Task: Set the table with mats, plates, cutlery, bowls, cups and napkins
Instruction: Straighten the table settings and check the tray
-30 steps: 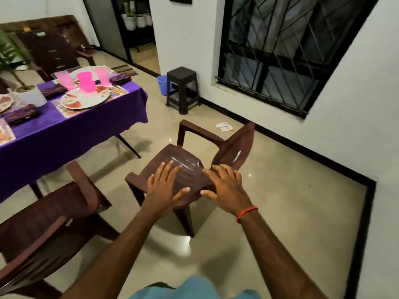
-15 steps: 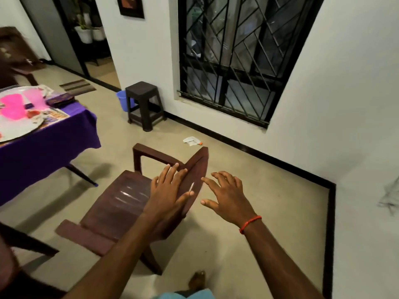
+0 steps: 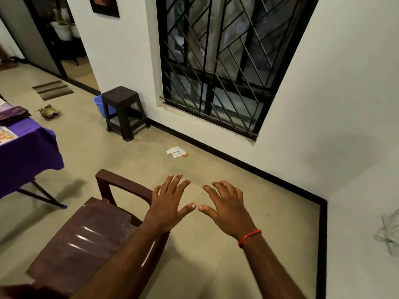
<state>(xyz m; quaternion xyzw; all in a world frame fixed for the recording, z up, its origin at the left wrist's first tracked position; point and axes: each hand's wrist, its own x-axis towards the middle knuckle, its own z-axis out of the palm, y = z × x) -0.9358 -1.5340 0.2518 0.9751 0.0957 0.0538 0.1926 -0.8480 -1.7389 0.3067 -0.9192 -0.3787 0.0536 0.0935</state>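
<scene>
Both hands are out in front, palms down, fingers spread and slack, grasping nothing. The left hand (image 3: 167, 209) hangs over the back edge of a brown plastic chair (image 3: 86, 238) at seven o'clock; whether it touches the chair cannot be told. The right hand (image 3: 226, 209), with a red thread (image 3: 249, 235) at the wrist, is over bare floor (image 3: 216, 266), thumb tip just beside the other thumb. Held so, released and level, they look between jobs rather than on any piece of tableware, perhaps having to do with the chair's place at the setting.

The desk (image 3: 26, 152), draped in purple cloth, shows only its corner at nine o'clock. On it lie the edge of a printed place mat (image 3: 6, 133) and, beyond that, a dark folded napkin (image 3: 13, 113). Plates, cups, bowls and cutlery are out of view, so how far the setting has got cannot be judged here.

The room has a glossy beige tiled floor and white walls with a black skirting. A dark stool (image 3: 122, 111) stands at eleven o'clock with a blue bucket (image 3: 98, 104) behind it, a barred window (image 3: 226, 61) fills twelve to one o'clock, and a paper scrap (image 3: 177, 152) lies on the floor below it.
</scene>
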